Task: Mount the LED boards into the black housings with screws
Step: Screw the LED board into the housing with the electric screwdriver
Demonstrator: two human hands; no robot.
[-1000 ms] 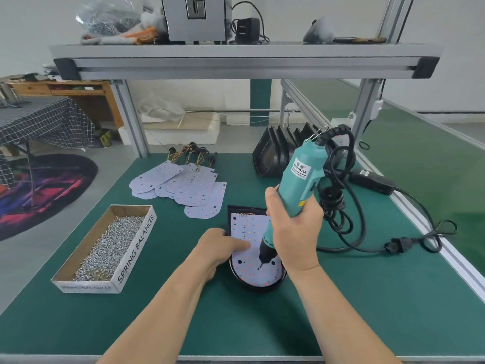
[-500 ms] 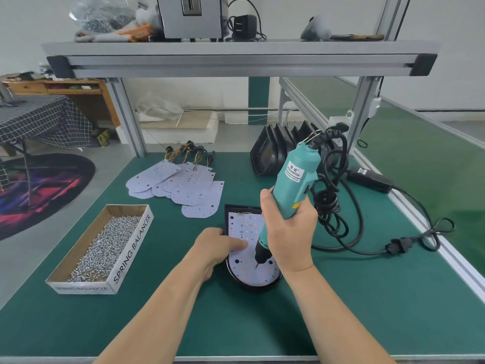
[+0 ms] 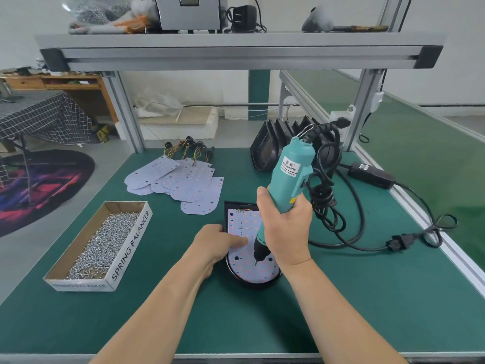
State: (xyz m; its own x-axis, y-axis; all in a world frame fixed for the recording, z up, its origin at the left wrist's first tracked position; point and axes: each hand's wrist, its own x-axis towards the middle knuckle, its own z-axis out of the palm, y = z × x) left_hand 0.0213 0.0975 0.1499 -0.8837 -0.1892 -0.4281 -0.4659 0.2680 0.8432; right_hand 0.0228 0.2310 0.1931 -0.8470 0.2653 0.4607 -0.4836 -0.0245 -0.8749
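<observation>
You've got the screwdriver (image 3: 288, 174) wrapped in your right hand (image 3: 284, 232), every finger curled tight round the teal body. The bit points down at the board (image 3: 242, 224) that sits inside the housing (image 3: 252, 285). The thing that matters here: the tip touches the board down near the housing's rounded end, the end closest to you, a bit right of its centre line. The tool isn't plumb, though, and its top leans away toward the housing's far right corner. I'd guess you want it straighter over the hole before you pull the trigger. Can't tell if a screw is actually on the bit, it's too small. Your left hand (image 3: 217, 243) comes in over the housing's left edge, fingers laid out fairly flat and pressing on the board, gripping nothing. The index tip is just left of the bit, so it's the closer hand for steadying. The board's long axis runs straight away from you. The box of screws (image 3: 131, 245) sits well left of the housing, and the spare boards (image 3: 181, 185) are beyond its far left corner.
</observation>
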